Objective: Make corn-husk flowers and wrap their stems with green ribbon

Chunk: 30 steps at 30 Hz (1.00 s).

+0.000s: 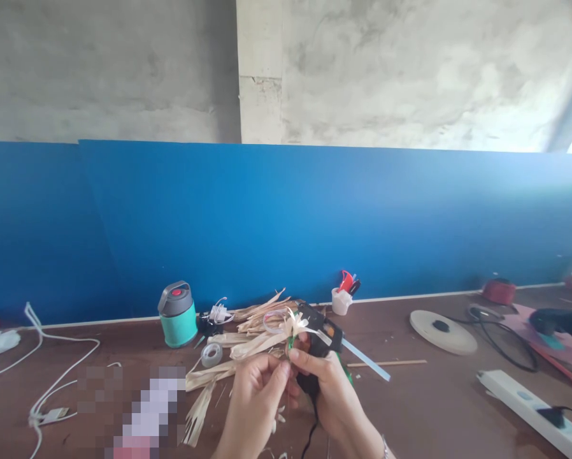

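Between my two hands stands a small pale flower [293,325] of dried husk strips, upright, with green at its base. My left hand [257,392] is closed, thumb and forefinger pinching just below the green part. Closed as well, my right hand [328,382] grips the flower's base from the other side. Exactly where each fingertip touches is partly hidden. Behind the right hand lies a black glue gun [331,331] with a translucent glue stick [367,360] at its rear. Dried corn husks [255,344] lie heaped behind my left hand.
A teal jar [178,325] and a tape roll [212,354] sit to the left, near white cables [69,370]. Rightward are a white cup of tools [341,302], a thin stick [395,363], a round pale lid [441,333] and a power strip [529,408]. A blue panel [314,223] borders the table.
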Motion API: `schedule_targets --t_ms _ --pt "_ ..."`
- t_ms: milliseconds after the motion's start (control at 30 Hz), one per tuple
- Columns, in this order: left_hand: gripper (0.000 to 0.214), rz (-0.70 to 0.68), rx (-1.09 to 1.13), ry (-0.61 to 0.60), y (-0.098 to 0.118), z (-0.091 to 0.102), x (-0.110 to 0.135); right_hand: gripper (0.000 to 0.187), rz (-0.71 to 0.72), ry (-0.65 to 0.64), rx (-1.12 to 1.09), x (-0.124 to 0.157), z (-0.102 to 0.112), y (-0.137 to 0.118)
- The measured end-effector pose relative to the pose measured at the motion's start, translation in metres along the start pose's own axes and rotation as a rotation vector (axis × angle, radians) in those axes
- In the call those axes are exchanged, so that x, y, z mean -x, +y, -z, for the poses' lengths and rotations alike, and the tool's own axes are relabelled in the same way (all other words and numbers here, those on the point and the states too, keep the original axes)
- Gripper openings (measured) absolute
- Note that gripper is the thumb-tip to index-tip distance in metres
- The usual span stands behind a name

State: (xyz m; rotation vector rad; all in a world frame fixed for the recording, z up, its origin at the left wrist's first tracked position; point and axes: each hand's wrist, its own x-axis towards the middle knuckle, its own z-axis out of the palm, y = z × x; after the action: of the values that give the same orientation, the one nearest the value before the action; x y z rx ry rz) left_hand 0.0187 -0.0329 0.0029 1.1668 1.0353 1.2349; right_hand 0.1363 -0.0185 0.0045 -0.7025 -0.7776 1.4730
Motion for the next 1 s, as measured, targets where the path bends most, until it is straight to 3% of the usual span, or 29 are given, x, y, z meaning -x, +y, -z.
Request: schedule_targets --t_ms 133,267,533,900,1000 --pt "0.034 -0.119 -0.068 0.014 0.001 0.0 0.005 0.035 -0.011 0.086 -0.015 0.004 -0.007 -0.003" --pt "0.029 -0.154 -0.088 0.034 0.002 0.0 0.006 0.034 -0.009 0.119 -0.018 0.008 -0.015 -0.003" --pt "0.037 0.106 0.006 0.059 0.004 -0.005 0.001 0.034 0.04 0.191 -0.006 0.008 -0.012 0.003" --pt "0.046 0.129 0.114 0.015 0.002 -0.007 -0.001 0.031 0.108 0.218 0.024 0.002 -0.003 0.006" --pt "0.042 0.146 0.195 -0.06 0.004 -0.005 -0.001 0.03 0.123 0.139 0.006 0.0 -0.002 0.003"
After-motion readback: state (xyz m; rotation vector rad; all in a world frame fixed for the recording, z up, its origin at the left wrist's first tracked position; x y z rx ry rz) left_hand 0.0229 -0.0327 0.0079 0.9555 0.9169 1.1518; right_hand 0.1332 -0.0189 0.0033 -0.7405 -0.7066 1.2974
